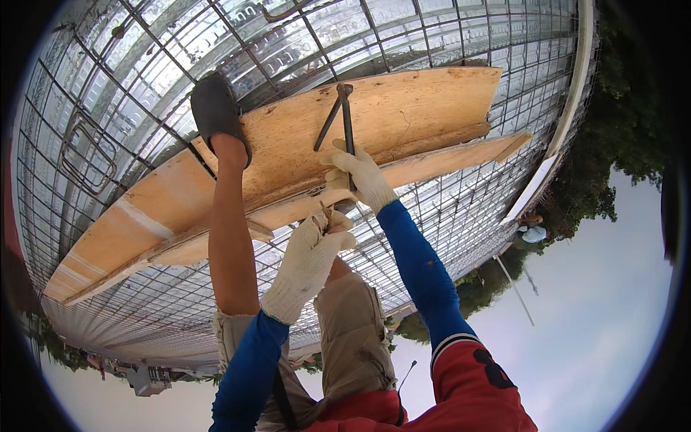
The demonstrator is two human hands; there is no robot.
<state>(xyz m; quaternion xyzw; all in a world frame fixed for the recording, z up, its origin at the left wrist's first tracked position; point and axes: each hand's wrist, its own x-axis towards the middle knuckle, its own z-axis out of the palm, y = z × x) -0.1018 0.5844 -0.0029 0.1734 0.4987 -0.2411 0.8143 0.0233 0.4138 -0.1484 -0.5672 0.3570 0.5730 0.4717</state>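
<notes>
My right hand (363, 176), in a white knit glove, is closed around the dark handle of what looks like a hammer (348, 122). Its small head lies over the wide plywood board (425, 101). A second dark bar slants from the head; whether it is part of the tool or a shadow, I cannot tell. Nearer to me, my gloved left hand (306, 252) has its fingers pinched together around something small and thin that I cannot make out. A narrower timber strip (446, 160) runs along the board's near side, just beyond my left fingers.
My foot in a dark shoe (216, 108) is planted at the board's left end. Another wooden panel (144, 205) continues leftward. Steel rebar mesh (273, 43) covers shiny ribbed metal sheeting all around. Trees, sky and a distant person (533, 234) show at the right.
</notes>
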